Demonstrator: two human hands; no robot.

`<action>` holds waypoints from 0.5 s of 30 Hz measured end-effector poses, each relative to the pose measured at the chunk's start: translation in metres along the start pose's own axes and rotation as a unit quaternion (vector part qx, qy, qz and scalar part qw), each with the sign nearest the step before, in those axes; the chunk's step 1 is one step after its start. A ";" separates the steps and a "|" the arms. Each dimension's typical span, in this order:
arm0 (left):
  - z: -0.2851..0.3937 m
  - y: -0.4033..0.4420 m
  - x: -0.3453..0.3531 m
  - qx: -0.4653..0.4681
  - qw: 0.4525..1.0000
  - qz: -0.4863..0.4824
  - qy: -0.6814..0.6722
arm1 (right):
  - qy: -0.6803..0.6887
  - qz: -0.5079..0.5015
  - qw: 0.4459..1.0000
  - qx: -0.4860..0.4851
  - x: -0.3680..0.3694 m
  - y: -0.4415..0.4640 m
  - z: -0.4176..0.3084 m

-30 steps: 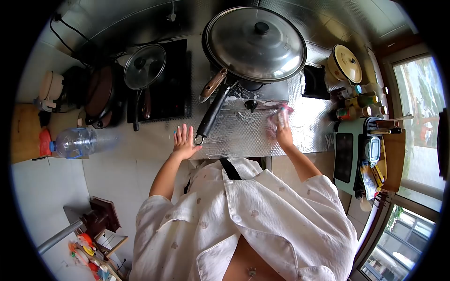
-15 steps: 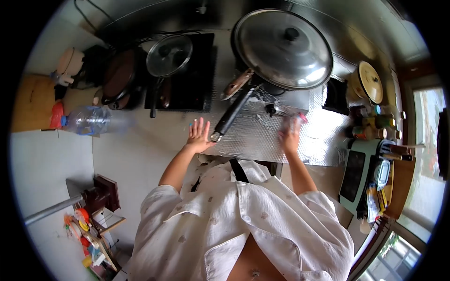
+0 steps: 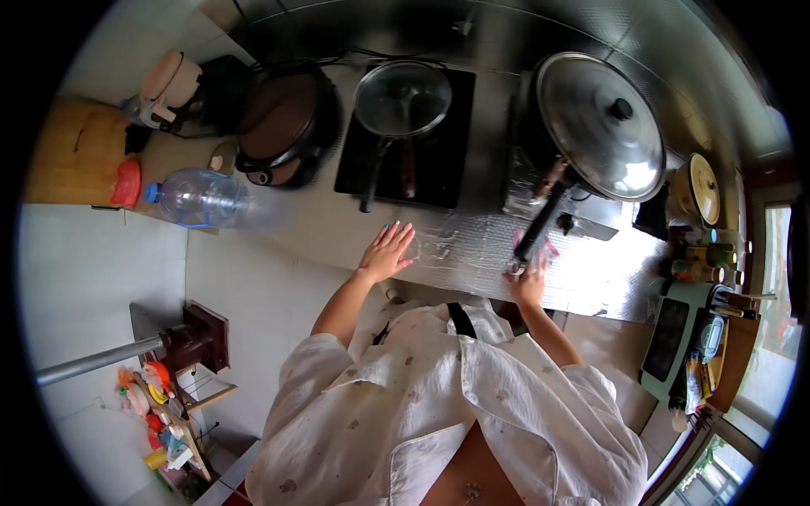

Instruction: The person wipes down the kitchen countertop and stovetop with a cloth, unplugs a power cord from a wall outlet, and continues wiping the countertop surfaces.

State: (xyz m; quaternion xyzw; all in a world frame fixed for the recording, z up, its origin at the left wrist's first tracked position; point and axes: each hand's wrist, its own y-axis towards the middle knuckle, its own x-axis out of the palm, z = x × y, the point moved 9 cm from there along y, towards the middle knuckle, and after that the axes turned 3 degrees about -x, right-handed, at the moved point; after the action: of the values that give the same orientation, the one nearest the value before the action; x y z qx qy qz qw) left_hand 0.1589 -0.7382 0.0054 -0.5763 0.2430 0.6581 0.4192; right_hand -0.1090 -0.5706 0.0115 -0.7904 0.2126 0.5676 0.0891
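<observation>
The left hand (image 3: 388,251), fingers spread, holding nothing, is at the counter's (image 3: 325,226) front edge; near that edge the right hand (image 3: 529,285) is at one pinkish cloth (image 3: 548,248), its grip unclear. Beyond are two lidded pans (image 3: 403,101); the right-end bottles' (image 3: 699,271) labels are unreadably small.

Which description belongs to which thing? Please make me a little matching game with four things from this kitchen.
Things:
1. Left hand
2. Cloth
3. Large bottle
4. Big lid

Descriptions:
A. Pinkish, at the right hand
B. Silver and round
C. Open, fingers straight
D. Bluish and see-through

Pairs: 1-C, 2-A, 3-D, 4-B
</observation>
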 end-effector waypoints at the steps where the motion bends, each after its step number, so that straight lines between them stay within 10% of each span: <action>1: -0.015 -0.009 -0.003 -0.001 1.000 -0.001 0.001 | 0.081 -0.034 0.996 0.000 0.035 0.000 -0.015; 7: -0.109 -0.063 -0.007 -0.057 0.998 0.017 0.006 | 0.043 -0.060 0.956 -0.284 0.098 0.028 -0.241; 15: -0.166 -0.085 -0.023 -0.092 0.994 0.063 -0.021 | 0.057 -0.077 0.943 -0.319 0.118 0.043 -0.330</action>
State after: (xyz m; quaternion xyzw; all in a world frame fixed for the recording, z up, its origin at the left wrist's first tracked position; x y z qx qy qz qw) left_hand 0.3210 -0.8327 0.0053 -0.5820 0.2085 0.7146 0.3273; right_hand 0.1878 -0.7627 0.0174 -0.8226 -0.0364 0.5507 -0.1367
